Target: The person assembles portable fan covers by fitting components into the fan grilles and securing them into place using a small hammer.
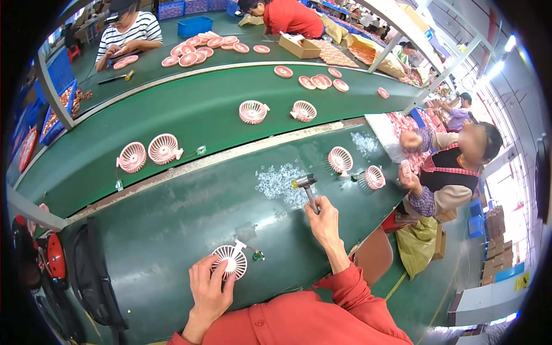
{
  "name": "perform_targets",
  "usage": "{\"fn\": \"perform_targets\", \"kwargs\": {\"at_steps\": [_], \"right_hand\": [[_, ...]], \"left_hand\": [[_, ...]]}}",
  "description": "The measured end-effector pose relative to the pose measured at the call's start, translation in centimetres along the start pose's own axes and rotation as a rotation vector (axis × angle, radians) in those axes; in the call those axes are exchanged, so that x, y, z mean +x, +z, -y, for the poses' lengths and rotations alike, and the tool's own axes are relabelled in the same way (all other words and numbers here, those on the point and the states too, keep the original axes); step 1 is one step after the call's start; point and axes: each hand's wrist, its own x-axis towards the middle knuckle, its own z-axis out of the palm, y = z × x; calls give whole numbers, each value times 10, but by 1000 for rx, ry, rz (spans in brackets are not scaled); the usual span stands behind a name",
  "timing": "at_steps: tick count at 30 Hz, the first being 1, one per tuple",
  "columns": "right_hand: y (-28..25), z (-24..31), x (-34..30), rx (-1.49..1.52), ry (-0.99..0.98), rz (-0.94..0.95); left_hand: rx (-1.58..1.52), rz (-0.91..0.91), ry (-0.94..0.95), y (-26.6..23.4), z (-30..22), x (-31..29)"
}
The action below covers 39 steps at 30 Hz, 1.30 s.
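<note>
My left hand (pixel 211 287) holds a pale pink fan housing (pixel 237 265) against the green tabletop, its fingers over the slatted rim. From the housing's neck a thin wire runs to a small green circuit board (pixel 259 255) on the table. My right hand (pixel 326 223) is closed round the handle of a hammer (pixel 311 197), whose head is raised above a spread of small clear plastic pieces (pixel 276 179). Farther right, two more fan housings (pixel 340 159) stand on the table, one with a circuit board beside it.
Several fan housings (pixel 253 112) and pink discs (pixel 319 81) ride on the green conveyor belt (pixel 215 129) beyond my table. A black bag (pixel 98 276) lies at left. At right sits a co-worker (pixel 451 172) holding a pink part. Two people work across the belt.
</note>
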Motion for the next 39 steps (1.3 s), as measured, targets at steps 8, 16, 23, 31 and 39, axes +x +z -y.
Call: {"fn": "perform_targets", "kwargs": {"at_steps": [8, 16, 23, 31, 39], "right_hand": [[12, 41, -17, 708, 330, 374], [28, 53, -38, 989, 499, 818], [36, 53, -42, 1163, 581, 930], [47, 59, -53, 1280, 703, 1096], [47, 62, -57, 1299, 631, 1050]], "left_hand": [[65, 56, -23, 6, -4, 16], [238, 154, -99, 13, -7, 19], [-171, 105, -95, 0, -6, 21], [-291, 134, -42, -6, -9, 23], [-351, 150, -85, -5, -4, 22]]}}
